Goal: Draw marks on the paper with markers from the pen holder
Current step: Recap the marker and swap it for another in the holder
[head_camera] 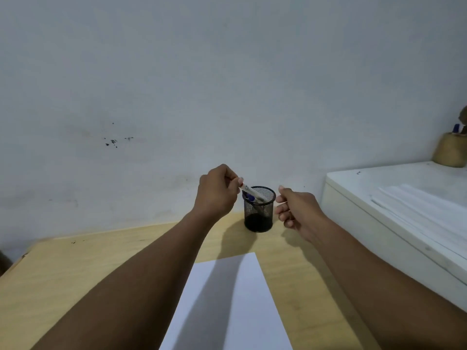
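Note:
A black mesh pen holder (258, 215) stands on the wooden table near the wall. My left hand (217, 192) is just left of its rim, fingers pinched on the top end of a white marker (250, 191) that slants down into the holder. A blue-capped marker (250, 198) lies inside beside it. My right hand (297, 210) hovers right of the holder, fingers loosely curled and apart, holding nothing. A white sheet of paper (227, 306) lies on the table close to me, between my forearms.
A white cabinet (379, 223) with a stack of white sheets (417, 210) stands along the right side, higher than the table. A tan cup with pens (451, 152) sits at its far end. The wooden table (75, 274) stretches to the left; the wall is right behind the holder.

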